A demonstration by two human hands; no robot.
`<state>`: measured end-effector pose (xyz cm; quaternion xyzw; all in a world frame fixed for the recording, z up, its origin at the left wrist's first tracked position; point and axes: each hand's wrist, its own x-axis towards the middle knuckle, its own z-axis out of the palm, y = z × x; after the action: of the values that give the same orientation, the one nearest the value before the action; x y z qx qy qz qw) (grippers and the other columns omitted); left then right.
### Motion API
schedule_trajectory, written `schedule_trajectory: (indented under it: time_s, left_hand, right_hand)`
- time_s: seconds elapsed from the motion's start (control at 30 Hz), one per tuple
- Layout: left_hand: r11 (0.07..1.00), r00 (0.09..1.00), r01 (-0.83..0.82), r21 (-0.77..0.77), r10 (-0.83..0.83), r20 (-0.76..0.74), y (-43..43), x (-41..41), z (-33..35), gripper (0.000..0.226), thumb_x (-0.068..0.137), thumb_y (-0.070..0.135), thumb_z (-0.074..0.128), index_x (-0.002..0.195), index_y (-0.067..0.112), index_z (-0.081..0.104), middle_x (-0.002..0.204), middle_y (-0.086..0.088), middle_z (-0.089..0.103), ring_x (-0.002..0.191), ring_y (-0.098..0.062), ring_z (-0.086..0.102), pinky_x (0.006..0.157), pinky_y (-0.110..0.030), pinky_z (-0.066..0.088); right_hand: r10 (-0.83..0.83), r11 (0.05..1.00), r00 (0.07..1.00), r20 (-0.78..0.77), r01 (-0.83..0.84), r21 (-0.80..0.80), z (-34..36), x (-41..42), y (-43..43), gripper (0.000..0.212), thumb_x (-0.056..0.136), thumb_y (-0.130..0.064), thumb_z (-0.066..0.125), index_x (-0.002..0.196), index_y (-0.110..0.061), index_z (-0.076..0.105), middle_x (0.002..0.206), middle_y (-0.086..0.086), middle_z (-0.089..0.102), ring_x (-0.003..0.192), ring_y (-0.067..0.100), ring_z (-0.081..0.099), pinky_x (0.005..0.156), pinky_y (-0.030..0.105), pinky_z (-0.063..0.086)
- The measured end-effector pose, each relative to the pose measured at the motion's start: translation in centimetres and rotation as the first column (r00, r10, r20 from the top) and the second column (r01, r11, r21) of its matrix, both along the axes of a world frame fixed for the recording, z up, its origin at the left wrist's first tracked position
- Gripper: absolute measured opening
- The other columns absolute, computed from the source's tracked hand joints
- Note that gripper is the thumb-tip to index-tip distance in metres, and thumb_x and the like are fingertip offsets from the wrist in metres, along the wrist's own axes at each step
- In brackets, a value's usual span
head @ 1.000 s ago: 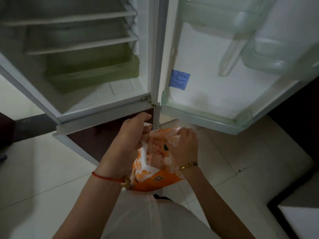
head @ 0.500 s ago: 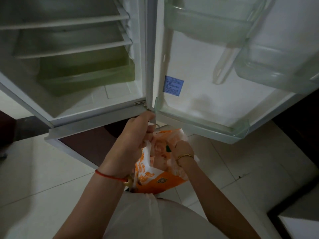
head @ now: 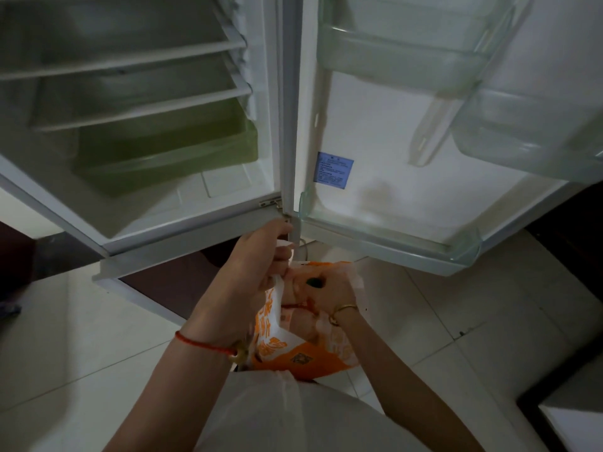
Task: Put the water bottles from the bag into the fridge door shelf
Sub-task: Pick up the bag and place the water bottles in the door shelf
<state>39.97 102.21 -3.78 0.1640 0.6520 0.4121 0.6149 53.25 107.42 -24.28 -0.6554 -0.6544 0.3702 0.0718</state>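
Right hand [head: 326, 288] now plunged deeper inside orange bag [head: 303, 350], grip hidden; left hand [head: 257, 256] pinches bag rim below fridge door shelf [head: 385, 243]. First bottle likely next.

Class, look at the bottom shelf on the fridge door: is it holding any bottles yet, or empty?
Empty. The bottom door shelf shows only its clear rail and the white liner behind it; no bottle stands there.

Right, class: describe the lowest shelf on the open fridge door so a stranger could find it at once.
Start at the open fridge door, the white panel on the right of the view. Follow it down to its bottom edge, past the blue sticker, to the lowest door shelf, just above the orange bag. Unlike the deeper bins higher up, it is a shallow clear rail spanning the door's width, with nothing in it.
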Motion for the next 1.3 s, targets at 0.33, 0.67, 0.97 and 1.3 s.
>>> schedule_trajectory:
  time_s: [0.33,0.67,0.97,1.3]
  left_hand:
    - [0.998,0.998,0.032,0.054,-0.035,0.049,1.8,-0.8,0.1,0.027,0.094,0.026,0.051,0.07,0.014,0.048,0.032,0.009,0.04,0.024,-0.002,0.029,0.055,-0.026,0.023]
    - [0.996,0.997,0.072,0.049,-0.07,-0.037,3.9,-0.5,-0.2,0.027,0.092,0.025,0.056,0.067,0.017,0.05,0.05,0.006,0.038,0.041,-0.008,0.026,0.046,-0.022,0.018]
    - [0.997,0.997,0.077,0.012,-0.077,-0.018,5.4,-1.3,-0.7,0.031,0.091,0.027,0.058,0.063,0.017,0.049,0.041,0.01,0.035,0.049,-0.011,0.026,0.048,-0.025,0.019]
    - [0.999,0.995,0.041,-0.017,-0.04,0.096,5.7,-1.4,-1.6,0.034,0.091,0.032,0.059,0.061,0.018,0.048,0.034,0.01,0.04,0.028,-0.003,0.029,0.053,-0.025,0.022]
  right_hand:
    - [0.034,0.897,0.994,-0.109,0.018,0.441,7.6,1.2,0.9,0.03,0.073,-0.052,0.069,0.067,-0.035,0.045,0.057,-0.014,0.048,0.057,0.011,0.049,0.055,0.022,0.037]
    - [-0.134,0.611,0.967,-0.218,0.254,0.75,17.9,4.3,3.3,0.032,0.077,-0.041,0.078,0.083,-0.017,0.057,0.061,-0.009,0.056,0.054,0.006,0.053,0.055,0.016,0.04]
    - [-0.001,0.657,0.975,-0.221,0.167,0.735,15.4,1.7,9.2,0.021,0.084,-0.028,0.074,0.09,-0.012,0.06,0.072,-0.004,0.055,0.057,0.008,0.05,0.06,0.003,0.037]
    - [0.037,0.776,0.97,-0.242,0.125,0.618,9.8,-0.9,13.1,0.025,0.087,-0.027,0.071,0.096,-0.007,0.059,0.082,0.003,0.057,0.066,0.014,0.05,0.064,0.022,0.041]
